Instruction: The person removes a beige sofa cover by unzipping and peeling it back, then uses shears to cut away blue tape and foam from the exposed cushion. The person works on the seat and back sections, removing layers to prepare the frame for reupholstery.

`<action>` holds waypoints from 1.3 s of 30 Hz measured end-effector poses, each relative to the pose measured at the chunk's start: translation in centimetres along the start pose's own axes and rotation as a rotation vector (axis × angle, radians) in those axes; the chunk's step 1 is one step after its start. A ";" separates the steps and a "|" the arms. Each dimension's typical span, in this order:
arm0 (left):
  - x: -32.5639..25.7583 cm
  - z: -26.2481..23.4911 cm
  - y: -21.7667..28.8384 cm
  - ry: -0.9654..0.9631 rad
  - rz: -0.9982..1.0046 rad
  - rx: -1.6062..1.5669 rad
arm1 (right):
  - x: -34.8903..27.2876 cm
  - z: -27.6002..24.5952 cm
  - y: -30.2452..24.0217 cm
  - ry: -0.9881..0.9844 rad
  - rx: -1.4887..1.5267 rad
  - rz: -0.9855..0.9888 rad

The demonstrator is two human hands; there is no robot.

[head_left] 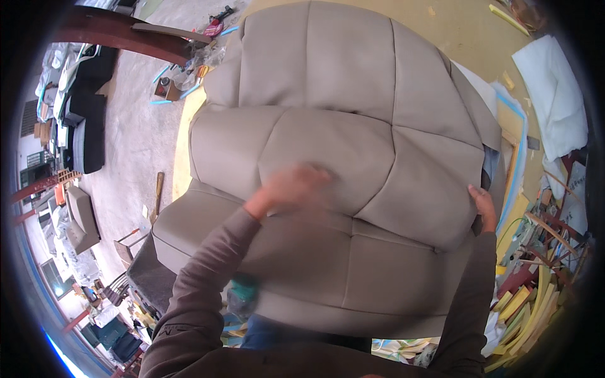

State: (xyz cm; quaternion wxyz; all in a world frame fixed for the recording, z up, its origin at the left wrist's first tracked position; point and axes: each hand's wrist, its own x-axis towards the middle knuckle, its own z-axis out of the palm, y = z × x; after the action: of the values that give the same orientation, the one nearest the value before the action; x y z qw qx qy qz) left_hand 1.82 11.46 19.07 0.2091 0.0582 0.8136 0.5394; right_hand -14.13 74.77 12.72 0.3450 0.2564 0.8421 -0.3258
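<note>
A large beige leather upholstery cover (340, 57), stitched into padded panels, spreads out in front of me. Its middle roll bulges above a flatter seat section (302, 264) nearer my body. My left hand (299, 189) is over the middle roll, smeared by motion, so its fingers cannot be made out. At the cover's right edge, my right hand (484, 208) grips the leather; the thumb side shows, while the other fingers are hidden beyond the edge. A grey lining peeks out beside that hand.
Yellowish board (454, 25) extends behind the cover. White batting (554, 94) lies at the far right, above piled foam strips and wood scraps (529, 309). On the left are a concrete floor (135, 145), a red beam (120, 38), a small box (167, 88) and sofas (85, 132).
</note>
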 end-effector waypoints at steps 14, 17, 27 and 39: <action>-11.0 -20.6 -18.4 0.973 -0.727 -0.071 | -3.6 2.4 8.1 -0.239 0.576 -0.331; -9.5 -20.1 -18.1 0.761 -0.739 0.016 | -2.7 -6.3 5.1 0.027 0.694 -0.256; -9.0 -14.3 -17.2 0.303 -0.592 0.354 | -0.6 -16.3 18.9 0.355 -0.428 -0.162; -5.9 -17.0 -19.6 0.111 -0.534 0.806 | -3.4 0.6 6.3 0.764 -0.716 -0.311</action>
State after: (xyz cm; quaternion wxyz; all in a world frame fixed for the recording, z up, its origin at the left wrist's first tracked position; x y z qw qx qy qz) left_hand 2.82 -13.02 8.65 0.2574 -0.1051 0.9541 0.1111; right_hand -7.63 77.77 12.61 0.0279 0.0954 0.9938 0.0503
